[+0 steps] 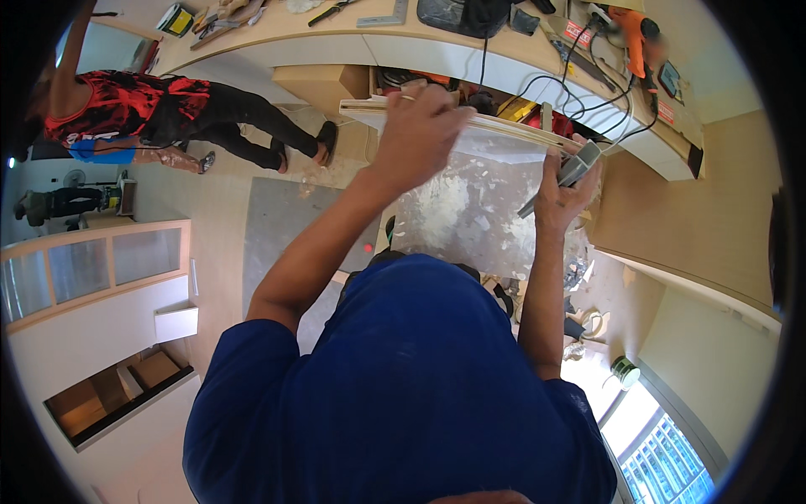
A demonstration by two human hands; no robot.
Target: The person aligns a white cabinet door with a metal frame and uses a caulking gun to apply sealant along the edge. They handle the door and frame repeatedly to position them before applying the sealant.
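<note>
A long white panel, seen nearly edge-on, spans the space in front of me. Over its top edge, left of the middle, my left hand is bent, fingers curled against the panel; the fingertips are partly hidden. At the panel's right end my right hand is closed around a grey rectangular metal profile, with the thumb up by the panel edge. The hollow end of the profile faces up. How firmly the right hand also grips the panel cannot be made out.
Behind the panel runs a curved-looking workbench with an orange power tool, a metal square, pliers and tangled black cables. A paint-spattered board lies below. Another person is at the left. Debris lies at the right.
</note>
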